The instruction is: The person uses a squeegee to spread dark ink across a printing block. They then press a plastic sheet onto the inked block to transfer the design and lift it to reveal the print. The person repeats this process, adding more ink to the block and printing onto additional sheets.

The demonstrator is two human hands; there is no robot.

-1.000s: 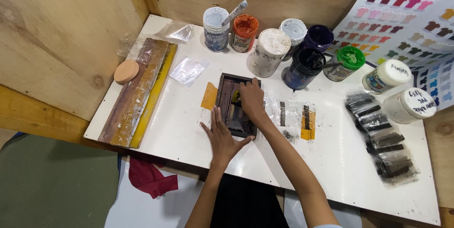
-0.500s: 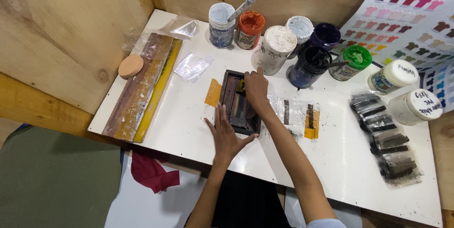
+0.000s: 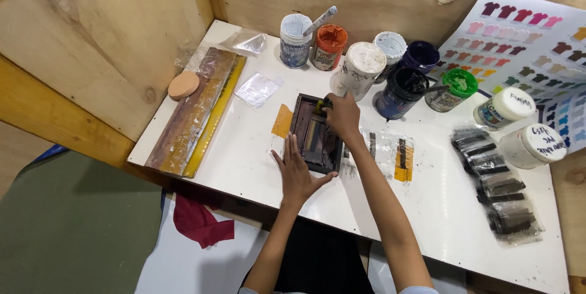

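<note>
A small dark rectangular frame (image 3: 314, 132) lies on the white table (image 3: 244, 141) in the head view. My left hand (image 3: 297, 174) rests flat on its near edge, fingers spread, holding it down. My right hand (image 3: 342, 114) sits at the frame's far end, fingers closed on a small yellow-edged tool (image 3: 320, 106) pressed onto the frame. An orange tape strip (image 3: 282, 121) sticks out at the frame's left side.
Several paint jars (image 3: 360, 68) stand behind the frame, one with a stick (image 3: 320, 21). Long squeegees (image 3: 195, 111) and a round pad (image 3: 183, 85) lie left. Plastic sheets with dark strips (image 3: 494, 181) lie right, by two white jars (image 3: 519, 126) and a colour chart (image 3: 525, 44). A red cloth (image 3: 198, 224) lies below.
My right hand has slid with the tool from the middle of the frame toward its far end. My left hand has stayed on the near edge.
</note>
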